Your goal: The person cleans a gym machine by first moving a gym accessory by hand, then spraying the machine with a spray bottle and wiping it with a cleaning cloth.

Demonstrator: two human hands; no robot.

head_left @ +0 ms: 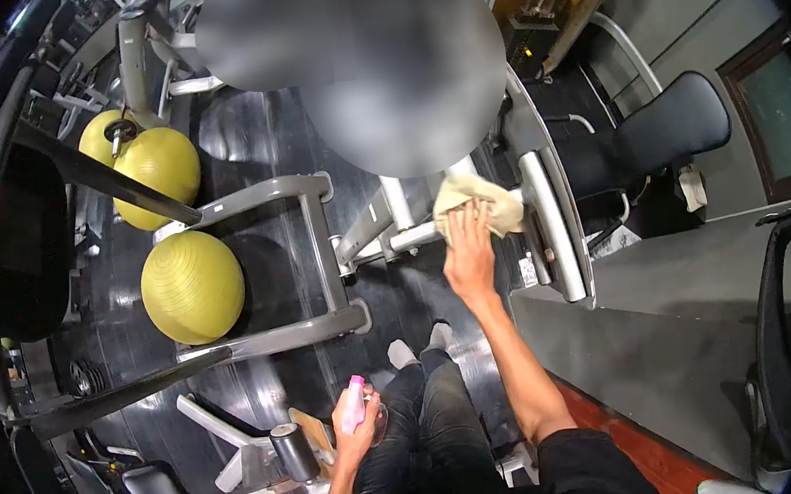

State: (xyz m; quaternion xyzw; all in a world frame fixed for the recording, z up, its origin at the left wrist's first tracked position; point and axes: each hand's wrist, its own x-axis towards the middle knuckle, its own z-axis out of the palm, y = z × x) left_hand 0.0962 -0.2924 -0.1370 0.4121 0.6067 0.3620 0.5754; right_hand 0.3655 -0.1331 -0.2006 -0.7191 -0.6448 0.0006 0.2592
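Observation:
A cream-coloured cloth (499, 207) is under the fingers of my right hand (470, 256), which is stretched forward at the grey metal frame (418, 236) of a gym machine. The cloth lies against or just over a part of this machine; the contact itself is hidden. Lower down, in front of my legs, my left hand (346, 437) is closed around a small bottle (355, 407) with a bright pink top and a paler pink body. Its lower end is hidden by my fingers.
Several yellow exercise balls (193, 288) rest at the left behind a grey tubular frame (318, 245). A silver roller (552, 226) stands right of the cloth. A black padded seat (671, 117) is farther right. A blurred patch covers the top middle.

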